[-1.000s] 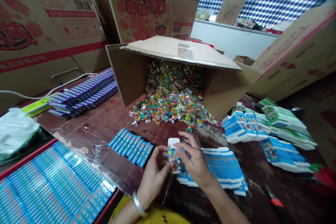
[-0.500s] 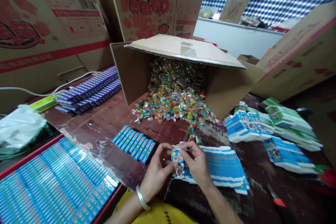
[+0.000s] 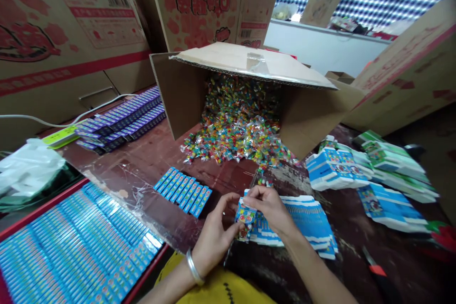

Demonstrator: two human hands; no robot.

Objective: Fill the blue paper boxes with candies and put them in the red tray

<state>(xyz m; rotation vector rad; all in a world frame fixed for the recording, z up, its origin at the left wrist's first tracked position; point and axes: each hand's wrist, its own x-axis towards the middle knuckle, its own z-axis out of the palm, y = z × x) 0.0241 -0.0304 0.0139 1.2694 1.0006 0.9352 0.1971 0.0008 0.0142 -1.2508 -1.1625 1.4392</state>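
Note:
A small blue printed candy box (image 3: pixel 246 216) stands between my two hands, in front of a fanned row of flat blue cartons (image 3: pixel 308 218). My left hand (image 3: pixel 215 230), with a silver bangle at the wrist, grips the box by its left side and lower part. At the top end, my right hand (image 3: pixel 269 206) has thumb and fingers closed on the box's upper edge; its fingers partly hide the flap there. A few small candy packets (image 3: pixel 264 182) lie just beyond my right hand. To the left sits a short row of filled-out blue boxes (image 3: pixel 183 191).
An open carton (image 3: pixel 313 109) on its side spills clear packets of colourful candy (image 3: pixel 238 140). A red-rimmed tray (image 3: pixel 42 206) of blue boxes stands at left, purple boxes (image 3: pixel 121 121) behind. Flat cartons (image 3: pixel 338 168) and a knife (image 3: pixel 377 268) lie right.
The candy box has shifted slightly right in my left hand. My right hand has turned over the top of the box, its fingers now curled at the upper edge.

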